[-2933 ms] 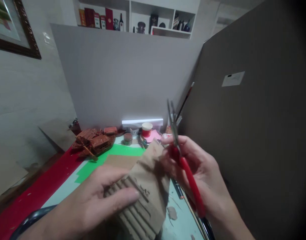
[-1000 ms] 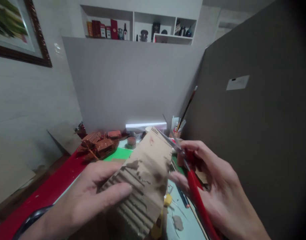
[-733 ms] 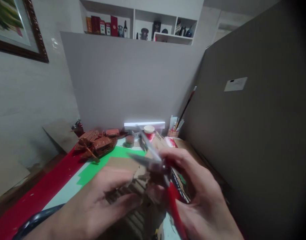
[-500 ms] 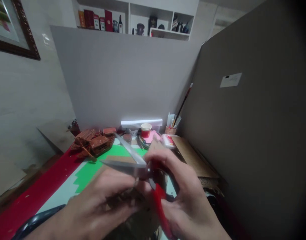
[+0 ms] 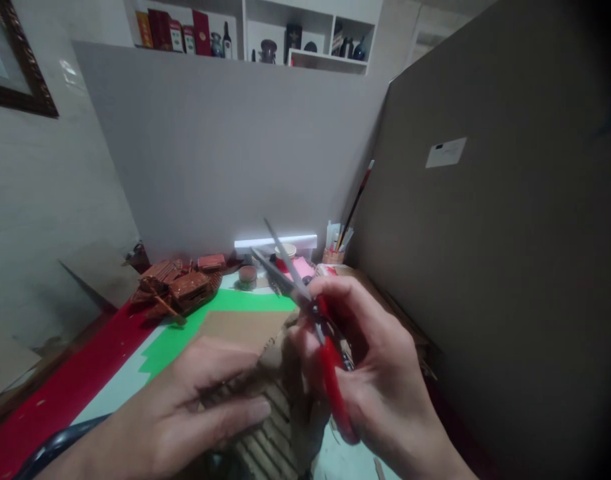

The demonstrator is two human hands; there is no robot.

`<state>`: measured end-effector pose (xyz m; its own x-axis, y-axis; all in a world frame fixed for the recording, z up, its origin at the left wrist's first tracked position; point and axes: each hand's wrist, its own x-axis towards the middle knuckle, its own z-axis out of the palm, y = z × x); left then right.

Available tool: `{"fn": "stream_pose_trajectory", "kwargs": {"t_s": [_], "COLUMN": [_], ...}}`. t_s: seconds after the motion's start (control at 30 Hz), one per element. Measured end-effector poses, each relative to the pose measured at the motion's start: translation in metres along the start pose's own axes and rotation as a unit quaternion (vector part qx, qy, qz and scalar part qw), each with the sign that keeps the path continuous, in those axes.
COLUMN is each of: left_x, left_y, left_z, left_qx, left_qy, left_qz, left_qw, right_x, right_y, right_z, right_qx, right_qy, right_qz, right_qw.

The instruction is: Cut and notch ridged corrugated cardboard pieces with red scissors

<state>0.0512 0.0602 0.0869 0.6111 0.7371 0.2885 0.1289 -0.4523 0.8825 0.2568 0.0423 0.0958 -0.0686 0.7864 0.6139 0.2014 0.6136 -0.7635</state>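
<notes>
My right hand (image 5: 380, 353) is wrapped round a pair of red-handled scissors (image 5: 338, 397). Their blades stand a little apart and point up and away, above the work and clear of it. Beneath them is a brown corrugated cardboard piece (image 5: 272, 427) with ridged strips on its face and a rough upper edge. My left hand (image 5: 200, 393) grips that piece from the left, thumb across the ridges and fingers along its top edge. Fingertips of my right hand seem to touch its right side. Its lower part runs out of view.
A flat brown cardboard sheet (image 5: 235, 327) lies on a green sheet (image 5: 185, 337). Beyond stand brown boat-like models (image 5: 188, 288), a small round container (image 5: 247, 277), a paper cup (image 5: 286, 251) and a pen holder (image 5: 334, 256). Grey panels (image 5: 225, 147) close off the back and right.
The scissors have swung from pointing left to pointing up and away, and their blades have drawn closer together. The ridged face of the cardboard piece now shows. The view has shifted slightly.
</notes>
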Motion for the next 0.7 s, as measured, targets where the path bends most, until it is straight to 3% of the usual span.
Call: {"fn": "stream_pose_trajectory", "kwargs": {"t_s": [0.1, 0.23, 0.3, 0.4, 0.57, 0.7], "left_x": [0.000, -0.002, -0.003, -0.006, -0.012, -0.008], "left_y": [0.007, 0.014, 0.013, 0.004, -0.001, 0.014], "left_z": [-0.002, -0.004, -0.004, -0.007, -0.015, -0.016], "left_qx": [-0.002, 0.010, -0.028, -0.109, -0.172, -0.120], "left_qy": [-0.067, -0.016, 0.028, 0.074, 0.120, 0.194], "left_qz": [-0.018, -0.064, -0.084, -0.060, -0.057, -0.034], "left_qw": [0.998, 0.998, 0.996, 0.989, 0.976, 0.973], "right_x": [0.004, 0.014, 0.017, 0.017, 0.009, 0.007], "right_y": [0.007, 0.017, 0.020, 0.015, 0.000, 0.003], "right_z": [-0.011, -0.036, -0.047, -0.054, -0.045, -0.037], "right_qx": [-0.004, -0.030, -0.080, -0.189, -0.278, -0.324], "right_qy": [0.056, 0.147, 0.158, 0.097, -0.091, -0.123], "right_qz": [-0.009, 0.039, 0.039, -0.008, -0.130, -0.206], "right_qw": [0.998, 0.988, 0.983, 0.977, 0.947, 0.915]}}
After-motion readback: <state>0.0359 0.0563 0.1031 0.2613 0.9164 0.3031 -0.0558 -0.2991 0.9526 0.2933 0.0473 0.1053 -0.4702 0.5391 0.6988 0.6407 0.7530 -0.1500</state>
